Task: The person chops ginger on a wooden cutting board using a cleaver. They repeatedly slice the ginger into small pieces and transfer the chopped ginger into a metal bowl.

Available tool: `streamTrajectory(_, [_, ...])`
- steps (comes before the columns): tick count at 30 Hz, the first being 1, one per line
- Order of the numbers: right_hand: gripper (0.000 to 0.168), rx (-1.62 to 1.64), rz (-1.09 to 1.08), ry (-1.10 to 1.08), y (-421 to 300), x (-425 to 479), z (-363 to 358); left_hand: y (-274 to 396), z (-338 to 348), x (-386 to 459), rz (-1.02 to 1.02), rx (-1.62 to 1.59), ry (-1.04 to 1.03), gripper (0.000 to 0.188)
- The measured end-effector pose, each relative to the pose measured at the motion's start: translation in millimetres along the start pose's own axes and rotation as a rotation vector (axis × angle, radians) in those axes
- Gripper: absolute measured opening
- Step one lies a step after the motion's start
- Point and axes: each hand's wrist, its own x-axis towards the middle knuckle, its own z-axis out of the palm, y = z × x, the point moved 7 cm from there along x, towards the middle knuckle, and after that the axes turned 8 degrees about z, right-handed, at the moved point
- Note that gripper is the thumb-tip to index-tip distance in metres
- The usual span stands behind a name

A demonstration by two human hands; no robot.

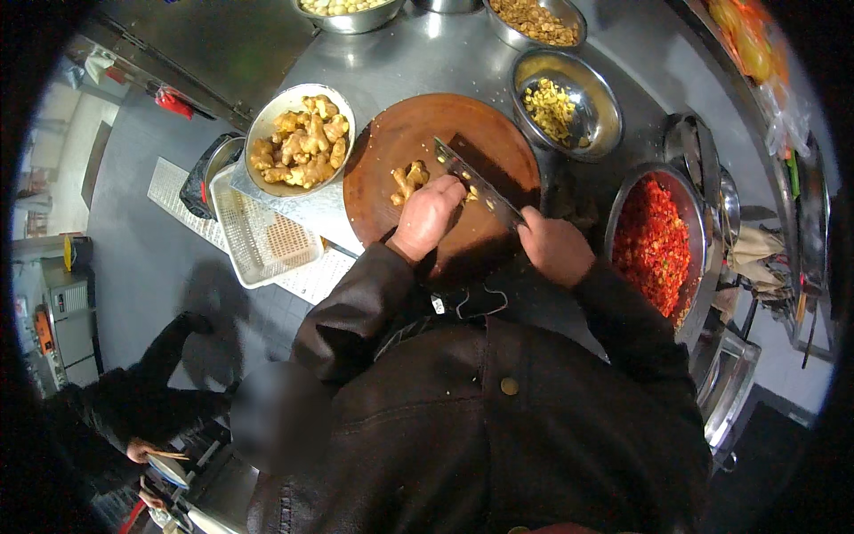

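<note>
My right hand (555, 245) grips the handle of a cleaver (482, 183), whose broad blade slants up and left over a round wooden chopping board (380, 147). Close against the blade, the curled fingers of my left hand (430, 217) press down on the board; whatever lies beneath them is mostly hidden. A knobbly ginger root (408, 181) lies just left of those fingers. Small yellow ginger pieces (471, 193) lie beside the blade and cling to it. Left of the board, a white bowl (251, 133) holds more ginger roots (307, 143).
Cut ginger (548, 110) sits in a steel bowl (604, 127) at the board's upper right. Chopped red peppers (652, 243) fill a large basin by my right arm. A white perforated basket (243, 257) stands at left. Another person (133, 400) holds a plate and chopsticks at lower left.
</note>
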Motion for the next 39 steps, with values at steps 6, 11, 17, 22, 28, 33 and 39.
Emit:
streamTrajectory(6, [0.019,0.013,-0.04,0.021,7,6,14,-1,5,-1,0.003,0.021,0.003,0.014])
streamTrajectory(11, [0.021,0.013,0.035,-0.003,8,11,5,-4,4,-3,0.031,0.013,0.033,0.017])
streamTrajectory(17, [0.024,0.143,-0.012,-0.029,3,9,9,-4,5,-2,0.021,0.002,0.038,0.016])
streamTrajectory(22, [0.023,0.151,-0.046,-0.004,2,16,7,-2,3,-1,0.027,0.017,0.039,0.014])
streamTrajectory(28, [0.022,0.209,-0.104,0.067,5,5,2,-4,6,-1,0.028,0.064,0.063,0.012])
streamTrajectory(33, [0.022,0.417,-0.186,0.124,6,24,20,-4,6,0,0.031,0.019,0.059,0.013])
streamTrajectory(39, [0.024,0.34,0.082,0.17,16,8,10,-1,-44,-4,-0.013,0.271,0.22,0.023])
